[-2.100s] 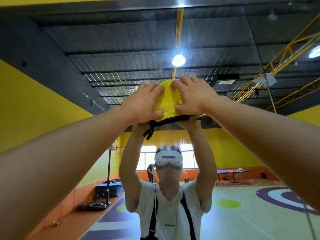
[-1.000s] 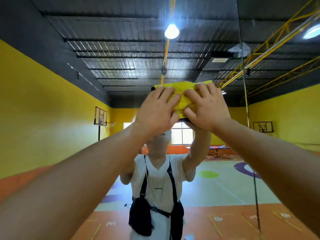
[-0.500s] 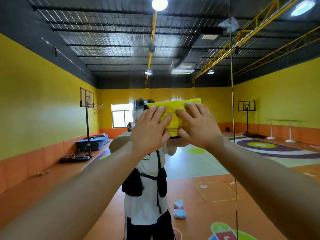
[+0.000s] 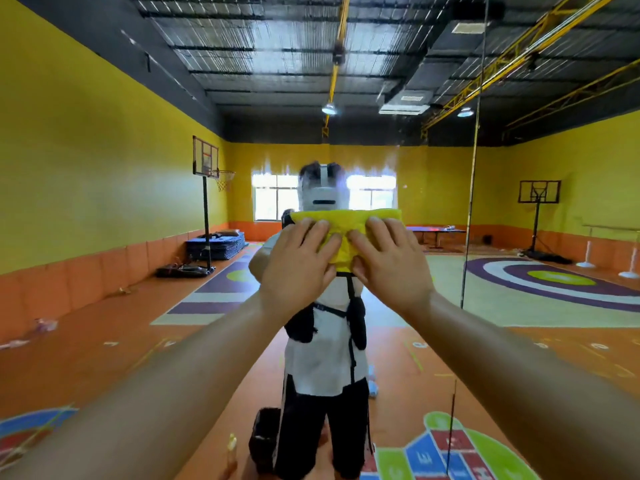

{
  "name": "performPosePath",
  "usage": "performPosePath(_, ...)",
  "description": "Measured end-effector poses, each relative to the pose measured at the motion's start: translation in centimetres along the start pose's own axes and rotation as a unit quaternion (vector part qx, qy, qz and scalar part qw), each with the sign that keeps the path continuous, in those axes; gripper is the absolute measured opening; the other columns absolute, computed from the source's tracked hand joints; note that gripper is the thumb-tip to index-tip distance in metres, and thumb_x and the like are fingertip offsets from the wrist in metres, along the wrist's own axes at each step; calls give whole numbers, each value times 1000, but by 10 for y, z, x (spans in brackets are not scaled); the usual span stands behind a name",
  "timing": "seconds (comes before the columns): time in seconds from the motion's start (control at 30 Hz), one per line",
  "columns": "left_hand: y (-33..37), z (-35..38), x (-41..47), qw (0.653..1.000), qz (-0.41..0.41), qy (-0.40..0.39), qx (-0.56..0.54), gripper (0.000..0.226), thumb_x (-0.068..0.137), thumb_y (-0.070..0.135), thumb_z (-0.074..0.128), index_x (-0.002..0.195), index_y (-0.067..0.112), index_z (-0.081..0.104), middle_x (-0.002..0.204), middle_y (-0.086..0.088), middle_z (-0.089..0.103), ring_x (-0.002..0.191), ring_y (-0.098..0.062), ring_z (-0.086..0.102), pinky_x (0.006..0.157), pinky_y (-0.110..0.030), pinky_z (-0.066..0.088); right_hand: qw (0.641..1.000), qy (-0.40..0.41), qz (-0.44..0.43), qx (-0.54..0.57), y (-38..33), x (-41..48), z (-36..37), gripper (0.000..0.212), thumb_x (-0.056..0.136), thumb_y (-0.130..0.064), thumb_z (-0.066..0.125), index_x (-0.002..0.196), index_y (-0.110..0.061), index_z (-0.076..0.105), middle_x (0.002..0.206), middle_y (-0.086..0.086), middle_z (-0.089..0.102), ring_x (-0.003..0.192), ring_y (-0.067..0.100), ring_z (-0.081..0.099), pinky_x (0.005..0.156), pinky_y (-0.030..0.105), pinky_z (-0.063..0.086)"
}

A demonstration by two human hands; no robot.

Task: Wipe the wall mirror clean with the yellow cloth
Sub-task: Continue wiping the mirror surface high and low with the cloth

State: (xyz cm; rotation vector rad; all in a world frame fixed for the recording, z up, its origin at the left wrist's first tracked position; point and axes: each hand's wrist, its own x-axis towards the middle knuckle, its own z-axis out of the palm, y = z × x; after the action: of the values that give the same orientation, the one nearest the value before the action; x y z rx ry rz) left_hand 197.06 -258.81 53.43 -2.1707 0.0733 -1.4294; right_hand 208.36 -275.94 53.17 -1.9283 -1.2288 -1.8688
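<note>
Both hands work as one flat grip. The left hand and right hand lie side by side with fingers spread and nearly straight, pressing the yellow cloth against the glass rather than curling round it. The cloth is bunched between the two palms, and its upper edge shows as a band above the fingertips.

The cloth sits in the middle of the mirror, at about chin height on the person's reflection. Two seconds ago it was pressed much higher, up where the glass shows the ceiling and its lamps. Since then it has slid straight down in one stroke, with both hands in the same flat hold throughout. I judge that the upper part of this strip has been wiped and the stretch from chest height to the mirror's bottom edge is still to do, so the stroke looks about half done.

The mirror fills almost the whole view, and a thin vertical seam towards its right edge marks the join to the next panel. Reflected in it is a gym hall: yellow walls, orange floor with painted markings, a basketball hoop with stacked blue mats beside it, and bright windows at the far end. No streaks can be made out on the glass — it is too blurred to tell.
</note>
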Motion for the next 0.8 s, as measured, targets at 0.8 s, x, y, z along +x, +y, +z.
performPosePath(0.8,151,94,-302,997,62,-28,-48,39,86,34,67,118,11,63,104,-11,61,98,-33,50,92,-47,41,993,-58,-23,99,-138,-331,68,32,88,-24,73,119,-17,67,127,14,57,113,37,50,85,46,49)
